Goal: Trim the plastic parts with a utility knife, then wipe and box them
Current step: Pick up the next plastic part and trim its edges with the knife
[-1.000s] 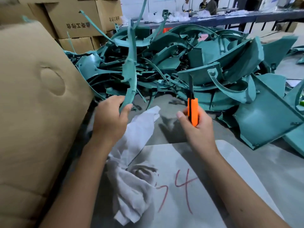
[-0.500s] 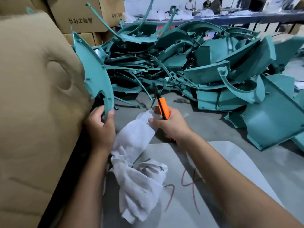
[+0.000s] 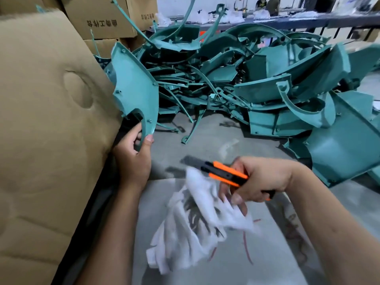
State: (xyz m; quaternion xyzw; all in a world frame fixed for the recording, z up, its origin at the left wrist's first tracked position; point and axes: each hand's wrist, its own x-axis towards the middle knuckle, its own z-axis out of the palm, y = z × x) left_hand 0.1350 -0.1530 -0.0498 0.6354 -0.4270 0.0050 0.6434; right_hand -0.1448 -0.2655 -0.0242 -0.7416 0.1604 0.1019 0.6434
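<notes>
Knife and cloth share one hand while the part is held up.

The left hand (image 3: 131,161) pinches the teal plastic part (image 3: 133,89) upright beside the cardboard box (image 3: 47,120); the right hand (image 3: 259,182) has its grip clamped on the utility knife (image 3: 224,174) and white cloth (image 3: 195,223) above the counter (image 3: 205,136). The blade points toward the left hand, so a slip could cut it.

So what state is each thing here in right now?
Left hand: grips the teal plastic part, held upright.
Right hand: holds the utility knife and pinches the white cloth.
Utility knife: blade out, pointing left.
White cloth: crumpled, partly lifted.
Pile of teal parts: heaped loose on the table.
Cardboard box: flap up at left.
</notes>
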